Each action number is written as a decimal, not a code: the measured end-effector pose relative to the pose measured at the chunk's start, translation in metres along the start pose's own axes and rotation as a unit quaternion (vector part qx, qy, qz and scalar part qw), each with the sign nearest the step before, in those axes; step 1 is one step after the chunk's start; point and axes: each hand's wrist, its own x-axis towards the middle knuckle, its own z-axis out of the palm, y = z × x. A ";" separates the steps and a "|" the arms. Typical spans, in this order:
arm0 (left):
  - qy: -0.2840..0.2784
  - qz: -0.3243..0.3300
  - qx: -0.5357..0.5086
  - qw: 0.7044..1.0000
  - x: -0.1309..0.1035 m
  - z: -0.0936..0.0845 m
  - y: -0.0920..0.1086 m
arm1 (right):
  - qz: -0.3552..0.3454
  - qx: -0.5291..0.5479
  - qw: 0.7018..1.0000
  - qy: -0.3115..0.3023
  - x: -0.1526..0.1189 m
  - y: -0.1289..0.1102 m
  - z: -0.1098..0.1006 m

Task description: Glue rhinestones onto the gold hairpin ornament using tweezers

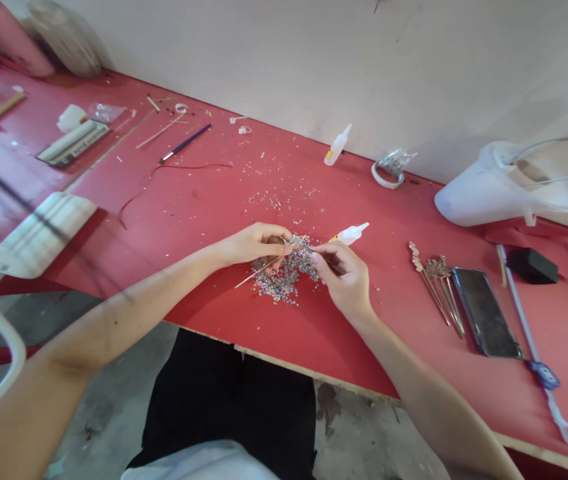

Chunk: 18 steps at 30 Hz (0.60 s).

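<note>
My left hand is closed on a thin gold-coloured hair stick, its shaft pointing down and to the left. The stick's decorated end lies between my fingertips, too small to make out. My right hand pinches something small and dark by that end; its kind cannot be made out. Both hands are just over a loose pile of tiny multicoloured chips on the red table. Right behind my right hand lies a white glue bottle with a pointed nozzle.
Several ornate hair sticks lie at the right beside a phone. A white jug and another glue bottle are along the wall. On the left are a paintbrush and a white power strip. The table's front edge is near me.
</note>
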 end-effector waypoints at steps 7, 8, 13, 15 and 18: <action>0.004 -0.008 0.003 1.000 0.000 0.001 0.002 | -0.001 -0.004 1.000 0.001 0.000 0.000 0.000; 0.004 -0.009 0.002 1.000 0.000 0.001 0.001 | -0.002 -0.003 1.000 0.001 0.000 0.000 0.000; 0.002 -0.006 0.002 1.000 0.000 0.000 0.000 | -0.005 -0.005 1.000 0.003 0.000 -0.001 0.000; 0.001 -0.007 0.002 1.000 0.000 0.000 0.000 | -0.008 -0.011 1.000 0.003 0.000 -0.001 0.000; -0.001 -0.004 0.000 1.000 0.000 0.000 0.000 | -0.015 -0.027 0.999 0.010 0.000 -0.002 -0.001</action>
